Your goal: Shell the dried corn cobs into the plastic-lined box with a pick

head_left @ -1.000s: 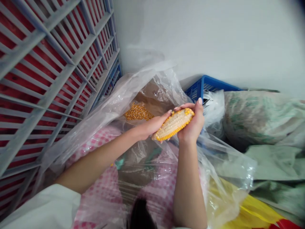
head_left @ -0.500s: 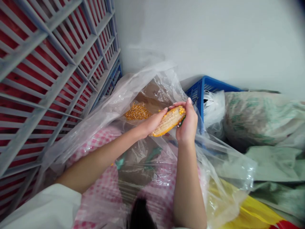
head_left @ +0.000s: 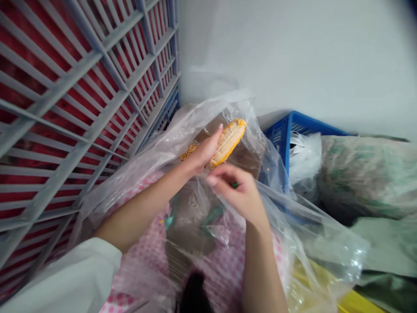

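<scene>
The corn cob [head_left: 229,140] is held up above the open mouth of a clear plastic bag [head_left: 156,152], tilted with its tip toward 1 o'clock. Most of its kernels are gone; yellow ones remain at the tip and along the lower edge. The left hand [head_left: 202,155] grips its lower end, fingers wrapped round it and thumb lying along the side. The right hand [head_left: 241,193] is just below the cob at 5 o'clock, apart from it, with fingers partly curled. A small green speck shows at its fingertips, and it cannot be told whether the hand grasps anything.

At 8 o'clock from the cob, a heap of loose kernels [head_left: 188,151] lies inside the bag. Under the bag, at 6 o'clock, is pink checked cloth [head_left: 228,269]. A blue crate [head_left: 283,132] stands at 3 o'clock, with green and white sacks [head_left: 365,174] beyond it. A grey lattice crate [head_left: 81,87] rises at 9 o'clock.
</scene>
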Demonstrator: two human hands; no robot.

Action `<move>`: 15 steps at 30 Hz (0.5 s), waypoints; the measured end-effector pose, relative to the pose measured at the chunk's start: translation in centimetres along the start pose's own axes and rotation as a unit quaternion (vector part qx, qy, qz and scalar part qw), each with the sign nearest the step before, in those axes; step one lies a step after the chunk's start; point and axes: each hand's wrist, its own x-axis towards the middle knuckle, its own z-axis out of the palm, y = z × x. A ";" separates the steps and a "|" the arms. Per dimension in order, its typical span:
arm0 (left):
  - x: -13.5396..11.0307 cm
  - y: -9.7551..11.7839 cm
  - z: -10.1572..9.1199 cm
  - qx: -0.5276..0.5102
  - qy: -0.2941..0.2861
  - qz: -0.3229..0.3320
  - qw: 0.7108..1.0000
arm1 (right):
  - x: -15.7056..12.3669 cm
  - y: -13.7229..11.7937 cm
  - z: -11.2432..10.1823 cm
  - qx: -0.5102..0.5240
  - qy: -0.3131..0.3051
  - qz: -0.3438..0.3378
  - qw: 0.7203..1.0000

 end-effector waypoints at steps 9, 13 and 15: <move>-0.5 2.5 -1.3 -0.018 0.020 0.044 0.999 | -0.1 0.4 5.1 -0.221 -0.425 -0.032 0.877; -0.7 2.6 -1.2 -0.026 0.009 0.038 0.999 | -0.1 1.1 6.5 -0.279 -0.431 -0.049 0.857; -0.7 2.7 -1.2 -0.033 0.003 0.035 0.999 | 0.0 1.3 7.0 -0.295 -0.437 -0.062 0.847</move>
